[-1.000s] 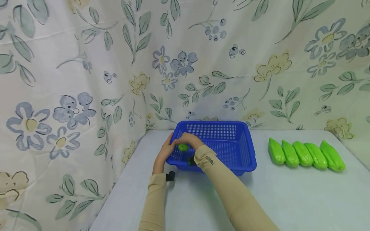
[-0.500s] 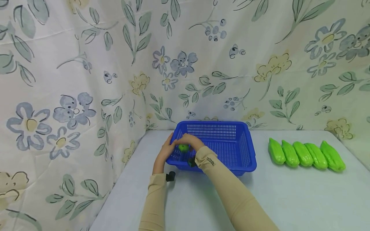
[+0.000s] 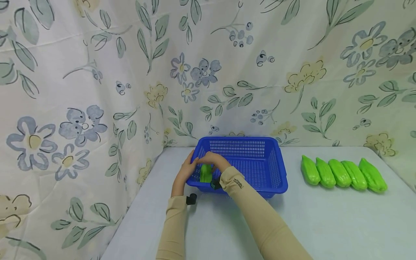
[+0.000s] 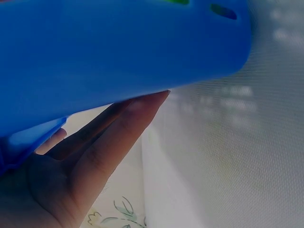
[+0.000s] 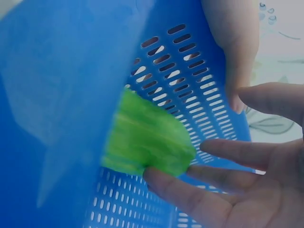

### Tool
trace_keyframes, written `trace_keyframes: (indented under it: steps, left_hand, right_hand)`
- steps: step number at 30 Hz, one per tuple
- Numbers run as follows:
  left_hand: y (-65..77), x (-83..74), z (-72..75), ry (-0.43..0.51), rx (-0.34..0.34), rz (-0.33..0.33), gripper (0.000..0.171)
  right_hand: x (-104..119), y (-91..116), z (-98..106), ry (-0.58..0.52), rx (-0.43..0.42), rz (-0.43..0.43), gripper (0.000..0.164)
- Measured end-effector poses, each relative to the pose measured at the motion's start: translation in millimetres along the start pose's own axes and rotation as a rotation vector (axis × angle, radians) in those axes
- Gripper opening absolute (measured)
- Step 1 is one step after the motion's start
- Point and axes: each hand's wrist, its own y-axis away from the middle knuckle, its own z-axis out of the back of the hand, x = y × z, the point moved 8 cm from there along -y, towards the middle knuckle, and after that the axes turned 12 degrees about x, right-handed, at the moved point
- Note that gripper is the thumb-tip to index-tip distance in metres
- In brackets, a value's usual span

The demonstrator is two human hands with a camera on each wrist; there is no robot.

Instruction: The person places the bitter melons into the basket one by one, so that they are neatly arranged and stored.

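A blue perforated plastic basket point(image 3: 282, 164) stands on the table. My left hand point(image 3: 187, 169) grips its left rim: the thumb laps over the edge in the right wrist view, and the fingers point(image 4: 128, 126) lie against the outer wall in the left wrist view. Inside, along the left wall, lies a ridged light-green gourd point(image 3: 206, 174). My right hand point(image 3: 212, 159) reaches over it with fingers spread. In the right wrist view, its fingertips touch the blunt end of the gourd point(image 5: 152, 135), whose other part is hidden behind the basket wall.
Several similar green gourds point(image 3: 339, 173) lie side by side in a row on the table, right of the basket. The white tabletop point(image 3: 325, 224) meets a floral curtain point(image 3: 234, 108) at the back and left. Small dark cameras point(image 3: 192, 199) sit at the wrists.
In the basket, the gourd has gone from showing only its end to showing its length along the left wall. My right fingers have loosened from it; my left hand has stayed on the rim.
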Motion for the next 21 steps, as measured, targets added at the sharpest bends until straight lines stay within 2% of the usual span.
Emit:
trace_keyframes:
  steps: [2,5,9,11,16,21]
  left_hand:
    - [-0.4,0.9,-0.2,0.002,0.001,0.004,0.06]
    - [-0.9,2.0,-0.2,0.003,0.003,0.006,0.06]
    - [-0.8,2.6,-0.3,0.015,0.007,0.009,0.06]
    - [-0.3,2.2,-0.4,0.015,0.008,0.012,0.06]
    - [0.1,1.0,0.2,0.008,0.006,0.013,0.06]
    - [0.3,1.1,0.6,0.003,0.006,0.012,0.059]
  right_hand:
    - [11,30,-5,-0.031,0.002,0.008,0.076]
    - [15,46,-7,-0.017,-0.004,0.032,0.078]
    - [8,33,-3,-0.002,0.004,0.05,0.082]
    - [6,29,-2,-0.04,0.018,0.053,0.08]
    - [5,35,-2,-0.099,0.016,0.058,0.082]
    - [6,41,-1,-0.112,0.011,0.062,0.081]
